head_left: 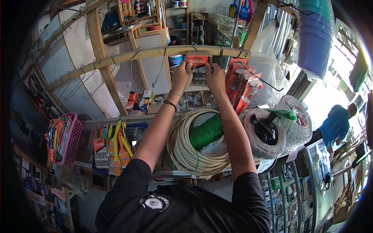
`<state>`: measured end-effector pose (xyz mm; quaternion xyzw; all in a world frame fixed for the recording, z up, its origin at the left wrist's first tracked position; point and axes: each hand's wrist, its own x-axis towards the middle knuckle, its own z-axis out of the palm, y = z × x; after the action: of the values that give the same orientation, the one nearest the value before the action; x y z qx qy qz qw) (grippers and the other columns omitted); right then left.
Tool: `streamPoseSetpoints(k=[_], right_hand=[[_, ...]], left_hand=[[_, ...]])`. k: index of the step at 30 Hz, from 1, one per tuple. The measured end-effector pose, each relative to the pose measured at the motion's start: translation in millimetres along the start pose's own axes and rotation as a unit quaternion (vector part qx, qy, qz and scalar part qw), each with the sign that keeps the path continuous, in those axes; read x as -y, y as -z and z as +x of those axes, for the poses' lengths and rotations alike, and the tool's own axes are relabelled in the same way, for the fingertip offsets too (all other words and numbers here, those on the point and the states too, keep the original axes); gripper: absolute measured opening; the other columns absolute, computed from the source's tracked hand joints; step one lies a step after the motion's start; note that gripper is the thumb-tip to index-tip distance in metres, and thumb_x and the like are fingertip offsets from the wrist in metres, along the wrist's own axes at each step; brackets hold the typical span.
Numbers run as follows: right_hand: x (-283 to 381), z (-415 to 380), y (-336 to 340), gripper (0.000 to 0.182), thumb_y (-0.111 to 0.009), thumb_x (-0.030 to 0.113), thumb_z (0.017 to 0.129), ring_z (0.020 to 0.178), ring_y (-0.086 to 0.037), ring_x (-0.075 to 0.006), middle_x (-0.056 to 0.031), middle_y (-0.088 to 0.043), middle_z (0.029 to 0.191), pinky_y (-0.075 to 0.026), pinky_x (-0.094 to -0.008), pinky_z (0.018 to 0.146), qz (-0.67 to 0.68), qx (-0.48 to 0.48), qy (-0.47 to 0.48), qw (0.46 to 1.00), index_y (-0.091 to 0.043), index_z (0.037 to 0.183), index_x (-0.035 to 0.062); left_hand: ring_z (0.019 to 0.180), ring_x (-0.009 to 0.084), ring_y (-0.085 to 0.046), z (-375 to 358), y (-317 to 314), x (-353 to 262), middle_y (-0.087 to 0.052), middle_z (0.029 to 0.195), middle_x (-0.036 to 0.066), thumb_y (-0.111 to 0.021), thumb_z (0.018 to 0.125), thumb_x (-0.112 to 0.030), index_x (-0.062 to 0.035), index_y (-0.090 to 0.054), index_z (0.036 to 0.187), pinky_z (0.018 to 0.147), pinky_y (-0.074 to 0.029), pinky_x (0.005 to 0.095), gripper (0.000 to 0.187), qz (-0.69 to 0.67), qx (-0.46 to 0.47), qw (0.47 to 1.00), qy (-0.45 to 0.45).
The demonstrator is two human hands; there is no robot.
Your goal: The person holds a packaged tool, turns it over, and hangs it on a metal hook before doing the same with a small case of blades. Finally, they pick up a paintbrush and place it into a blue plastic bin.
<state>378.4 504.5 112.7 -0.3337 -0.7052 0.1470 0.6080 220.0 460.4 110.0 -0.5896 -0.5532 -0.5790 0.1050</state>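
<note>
Both arms reach forward to a red-topped Makita blister pack at a wire hook on the wooden rail. My left hand is closed at the pack's left side, with the wire running past its fingers and wrist. At the right side my right hand is closed in a pinch on the pack's edge. The fingertips are small and partly hidden. Right of my right hand, several red blister packs hang on another hook.
Below my arms lie a coil of cream hose, a green cord roll and white coils. Yellow-handled tools and a pink basket stand left. Blue buckets hang upper right. A person in blue is at the right.
</note>
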Motion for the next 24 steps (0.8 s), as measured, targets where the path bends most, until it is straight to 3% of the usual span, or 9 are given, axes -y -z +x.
streamPoseSetpoints(k=[4,11,14,17,20,21,24], right_hand=[[8.0,-0.5,9.3,0.036,-0.065,0.028,0.101,0.072,-0.069,-0.0456,-0.0265,-0.067,0.074,-0.051,-0.0501,0.064,-0.004,0.018,0.001,1.000,-0.066,0.086,-0.0054],[17.3,-11.7,19.8,0.034,-0.066,0.029,0.098,0.077,-0.070,-0.0458,-0.0246,-0.070,0.079,-0.055,-0.0539,0.070,-0.113,0.002,-0.013,0.994,-0.066,0.087,-0.0029],[34.7,-26.2,28.8,0.028,-0.065,0.025,0.096,0.078,-0.070,-0.0459,-0.0242,-0.071,0.083,-0.056,-0.0544,0.072,-0.104,0.000,-0.002,0.995,-0.066,0.087,-0.0017],[58.8,-48.9,40.1,0.021,-0.064,0.018,0.094,0.078,-0.070,-0.0454,-0.0250,-0.070,0.083,-0.055,-0.0527,0.071,-0.049,0.018,0.005,0.999,-0.065,0.088,-0.0018],[91.8,-76.2,54.8,0.015,-0.063,0.012,0.093,0.076,-0.069,-0.0441,-0.0252,-0.068,0.082,-0.053,-0.0499,0.068,0.023,0.051,0.007,0.998,-0.065,0.088,-0.0024],[104.8,-84.8,60.1,0.013,-0.063,0.010,0.093,0.075,-0.069,-0.0436,-0.0252,-0.068,0.081,-0.053,-0.0489,0.067,0.043,0.065,0.000,0.997,-0.065,0.088,-0.0027],[129.9,-110.2,67.7,0.009,-0.065,0.006,0.092,0.068,-0.068,-0.0362,-0.0217,-0.067,0.078,-0.052,-0.0424,0.063,0.104,0.087,-0.004,0.991,-0.066,0.091,-0.0030]], left_hand=[[0.078,0.0497,-0.066,-1.1,12.3,-17.0,-0.065,0.078,0.030,-0.057,0.106,-0.033,0.0033,-0.061,0.089,0.064,-0.050,0.0520,0.041,0.046,0.017,0.999,0.016],[0.077,0.0454,-0.069,-13.0,33.2,-32.4,-0.069,0.083,0.026,-0.061,0.104,-0.036,0.0057,-0.063,0.092,0.070,-0.055,0.0493,0.044,0.150,-0.011,0.989,0.009],[0.074,0.0384,-0.071,-22.4,41.3,-19.4,-0.070,0.082,0.022,-0.065,0.102,-0.032,0.0054,-0.063,0.094,0.068,-0.055,0.0455,0.038,0.162,-0.040,0.986,-0.020],[0.072,0.0307,-0.071,-37.4,63.8,-17.7,-0.070,0.080,0.018,-0.067,0.101,-0.024,0.0043,-0.063,0.096,0.066,-0.054,0.0400,0.029,0.085,0.063,0.994,0.032],[0.069,0.0213,-0.068,-63.7,88.2,-36.5,-0.068,0.077,0.015,-0.067,0.101,-0.018,0.0033,-0.064,0.098,0.065,-0.052,0.0340,0.022,0.016,0.070,0.996,0.062],[0.068,0.0136,-0.064,-74.5,92.7,-37.4,-0.067,0.075,0.010,-0.067,0.101,-0.018,0.0030,-0.065,0.101,0.064,-0.051,0.0306,0.021,0.020,0.065,0.997,0.033],[0.070,0.0080,-0.060,-101.7,125.7,-74.0,-0.066,0.077,0.005,-0.068,0.102,-0.018,0.0021,-0.065,0.103,0.064,-0.049,0.0270,0.021,-0.065,0.152,0.976,0.139]])
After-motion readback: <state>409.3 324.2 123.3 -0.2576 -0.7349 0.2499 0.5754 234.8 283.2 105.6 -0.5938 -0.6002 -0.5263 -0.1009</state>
